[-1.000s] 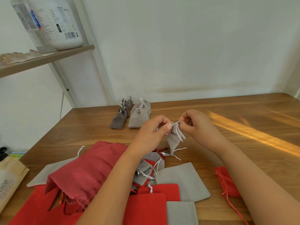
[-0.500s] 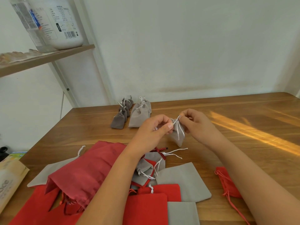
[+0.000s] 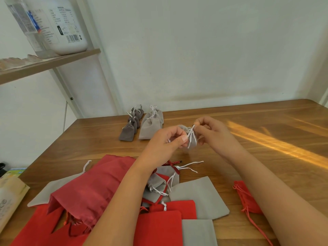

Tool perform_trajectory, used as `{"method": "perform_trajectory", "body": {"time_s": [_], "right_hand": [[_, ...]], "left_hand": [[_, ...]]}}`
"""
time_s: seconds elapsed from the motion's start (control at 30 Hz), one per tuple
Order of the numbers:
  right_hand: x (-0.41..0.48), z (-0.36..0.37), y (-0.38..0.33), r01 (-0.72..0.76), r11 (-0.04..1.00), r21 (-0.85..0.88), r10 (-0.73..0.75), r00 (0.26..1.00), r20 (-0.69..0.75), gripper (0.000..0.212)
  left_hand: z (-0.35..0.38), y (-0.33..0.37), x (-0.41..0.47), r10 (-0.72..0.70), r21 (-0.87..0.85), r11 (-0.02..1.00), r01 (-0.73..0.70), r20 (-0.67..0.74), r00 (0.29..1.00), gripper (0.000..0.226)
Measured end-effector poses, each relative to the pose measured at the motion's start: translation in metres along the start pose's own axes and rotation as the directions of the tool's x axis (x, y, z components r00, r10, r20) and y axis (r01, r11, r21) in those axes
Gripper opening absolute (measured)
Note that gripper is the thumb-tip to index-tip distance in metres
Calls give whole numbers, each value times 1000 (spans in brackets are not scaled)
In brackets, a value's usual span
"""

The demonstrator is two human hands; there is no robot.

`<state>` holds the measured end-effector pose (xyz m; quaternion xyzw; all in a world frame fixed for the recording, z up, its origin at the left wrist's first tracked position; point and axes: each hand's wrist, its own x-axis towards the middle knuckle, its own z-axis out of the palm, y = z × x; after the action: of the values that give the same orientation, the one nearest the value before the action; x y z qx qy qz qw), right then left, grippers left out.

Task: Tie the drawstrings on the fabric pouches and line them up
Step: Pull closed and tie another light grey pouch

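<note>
Grey pouch hung in the air between both hands, neck up, body drooping toward 6 o'clock, long axis near vertical. The left hand pinched the white drawstrings at its 9 o'clock; the right hand pinched them at the neck, 1 o'clock. The tied row sat at 11 o'clock from the pouch — left hand nearer, I'd judge.

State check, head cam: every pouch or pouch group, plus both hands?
small grey pouch: held off the table, neck cinched, strings mid-tie.
left hand: pinches the pouch's string.
right hand: pinches the strings at its neck.
dark grey pouches: cinched, in a row at the back.
light grey pouches: cinched, in a row beside them.
flat grey pouch: lying flat, not cinched.
small red pouch: lying down, strings loose.
</note>
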<state>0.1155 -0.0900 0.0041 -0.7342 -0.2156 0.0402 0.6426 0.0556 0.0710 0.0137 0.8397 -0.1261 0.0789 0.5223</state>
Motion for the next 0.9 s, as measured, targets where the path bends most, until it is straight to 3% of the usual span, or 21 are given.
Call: {"method": "perform_trajectory", "body": {"time_s": [0.07,0.13,0.17,0.23,0.33,0.6,0.7,0.8,0.9], "right_hand": [[-1,2,-5,-126,965,229,114,991,63,16],[-2,4,-7,-177,952,250,164,984,72,17],[-2,5,-6,-162,968,194,156,987,47,17],[-1,5,-3,-46,995,-85,41,998,-52,13],[-2,3,-2,136,875,-464,-206,973,-104,9],[-3,-3,0,365,646,-670,-505,863,-17,14],[-7,1,-1,331,787,-521,-448,887,-115,17],[-5,-2,-10,245,968,-62,-253,938,-236,24],[0,-6,-11,166,931,325,-115,978,-171,28]], "left_hand": [[-2,1,0,12,-1,1000,-12,-10,1000,14],[-2,1,-1,24,3,1000,-24,-8,1000,13],[-2,0,-1,28,0,1000,-28,-4,1000,13],[-1,0,-1,33,-10,999,-33,10,999,14],[0,2,-1,36,-12,999,-35,37,999,16],[1,6,-2,48,-84,996,-44,53,997,14],[0,6,-2,35,-78,996,-32,46,998,13],[2,7,-2,6,-80,997,-1,67,998,13],[3,8,-2,5,-91,996,3,86,996,12]]}}
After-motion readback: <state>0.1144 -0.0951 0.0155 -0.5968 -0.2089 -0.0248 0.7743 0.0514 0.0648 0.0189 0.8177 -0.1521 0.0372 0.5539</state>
